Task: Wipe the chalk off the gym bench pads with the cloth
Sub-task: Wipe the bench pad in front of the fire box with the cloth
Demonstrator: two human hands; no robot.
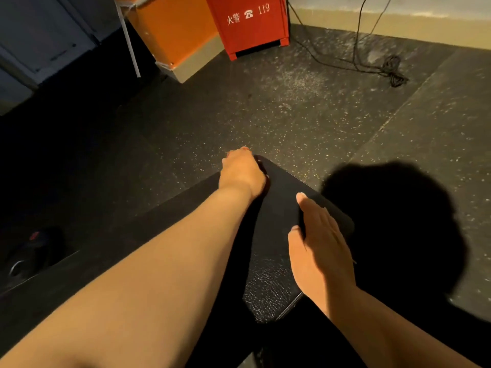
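Left hand (243, 171) reaches to the far end of the bench pad (268, 282), fingers curled over a dark red cloth (266, 180) to scrub; right hand (318, 243), fingers flat together, seemingly steadies the right edge.

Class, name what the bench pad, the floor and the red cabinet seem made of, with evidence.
Bench pad: likely black vinyl or leatherette; pebbled grain catching light. Floor: apparently rubber matting; matte, dark with pale flecks. Red cabinet: probably painted metal; smooth flat panels, white lettering.
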